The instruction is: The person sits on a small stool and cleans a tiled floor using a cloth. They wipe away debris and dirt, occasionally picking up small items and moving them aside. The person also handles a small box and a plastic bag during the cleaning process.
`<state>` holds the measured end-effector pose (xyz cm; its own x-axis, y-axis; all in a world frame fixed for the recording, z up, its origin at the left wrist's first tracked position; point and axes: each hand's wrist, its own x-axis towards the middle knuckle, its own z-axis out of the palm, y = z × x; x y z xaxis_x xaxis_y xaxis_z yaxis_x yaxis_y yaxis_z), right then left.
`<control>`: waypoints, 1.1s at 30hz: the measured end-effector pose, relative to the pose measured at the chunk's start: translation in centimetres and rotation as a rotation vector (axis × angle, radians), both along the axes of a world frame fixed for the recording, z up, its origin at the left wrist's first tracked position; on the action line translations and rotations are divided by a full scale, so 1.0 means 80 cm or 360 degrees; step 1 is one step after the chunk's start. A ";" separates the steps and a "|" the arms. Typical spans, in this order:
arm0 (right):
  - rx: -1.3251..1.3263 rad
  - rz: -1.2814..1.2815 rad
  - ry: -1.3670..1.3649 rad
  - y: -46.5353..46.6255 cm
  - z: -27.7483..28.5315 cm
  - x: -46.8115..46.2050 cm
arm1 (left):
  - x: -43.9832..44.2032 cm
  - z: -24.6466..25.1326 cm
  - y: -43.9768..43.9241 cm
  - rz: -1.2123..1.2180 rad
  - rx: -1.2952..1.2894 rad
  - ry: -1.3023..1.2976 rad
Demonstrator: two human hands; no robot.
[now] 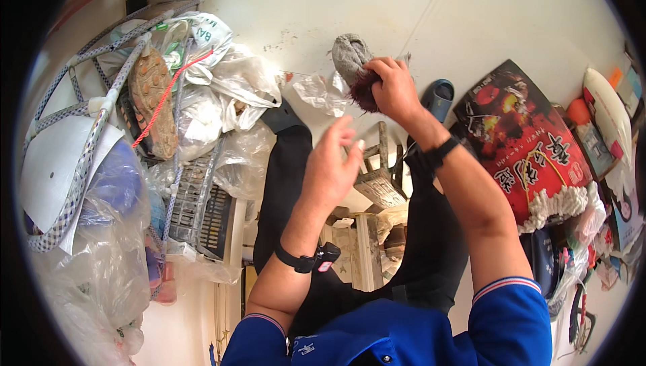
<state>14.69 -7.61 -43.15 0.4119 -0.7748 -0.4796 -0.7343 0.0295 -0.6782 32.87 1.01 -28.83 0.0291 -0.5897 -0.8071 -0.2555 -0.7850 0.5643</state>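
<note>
My right hand (396, 88), reaching out ahead of me, is closed on a dark maroon fluffy item (364, 91). Against its far side lies a grey knitted piece (350, 55); whether the two are joined cannot be made out. My left hand (333, 161) is raised nearer to me, slightly blurred, fingers apart and nothing in it. A crumpled white plastic bag (323, 92) lies on the floor just left of the maroon item. Both wrists bear black bands.
On the left stands a tube-frame rack (108, 98) with plastic bags (242, 78), a worn shoe (151, 101) and a red cord (174, 91). A small wooden stool (381, 187) is between my legs. On the right are a blue slipper (437, 99) and a red-and-black printed box (525, 139).
</note>
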 end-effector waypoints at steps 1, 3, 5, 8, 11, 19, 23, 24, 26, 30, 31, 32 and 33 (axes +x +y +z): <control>0.0132 -0.0106 0.0027 -0.001 0.027 -0.005 | -0.003 -0.005 0.004 0.0026 -0.0035 -0.0060; 0.0234 -0.0231 0.0008 -0.004 0.081 -0.013 | -0.016 -0.013 0.009 0.0207 0.0076 0.0008; 0.0279 -0.0269 -0.0030 -0.004 0.127 -0.012 | -0.028 -0.015 0.012 0.0436 0.0115 0.0245; 0.0580 -0.0351 -0.0237 -0.005 0.175 -0.006 | -0.028 -0.023 0.006 0.0579 0.0172 0.0613; 0.0750 -0.0515 -0.0340 0.001 0.184 -0.001 | -0.013 -0.023 0.005 0.0664 0.0382 0.0687; 0.1389 -0.1005 -0.0554 0.006 0.136 -0.044 | -0.007 -0.025 0.032 0.1110 0.0109 0.1020; 0.1502 -0.0984 -0.0244 -0.021 0.142 -0.054 | -0.005 -0.032 0.039 0.0975 0.0035 0.1114; 0.1530 -0.1012 -0.0370 -0.025 0.151 -0.055 | -0.006 -0.032 0.039 0.1068 0.0047 0.1245; 0.1326 -0.0984 -0.0510 -0.030 0.172 -0.056 | -0.007 -0.029 0.037 0.1261 0.0140 0.1463; 0.1057 -0.0733 -0.0484 -0.024 0.190 -0.047 | -0.002 -0.019 0.029 0.1224 0.0229 0.1476; 0.1042 -0.0673 -0.0459 -0.021 0.191 -0.046 | -0.002 -0.017 0.027 0.1218 0.0240 0.1521; 0.1086 -0.0645 -0.0412 -0.019 0.189 -0.046 | -0.002 -0.015 0.025 0.1222 0.0288 0.1524; 0.1115 -0.0643 -0.0336 -0.017 0.187 -0.046 | -0.002 -0.014 0.023 0.1152 0.0243 0.1509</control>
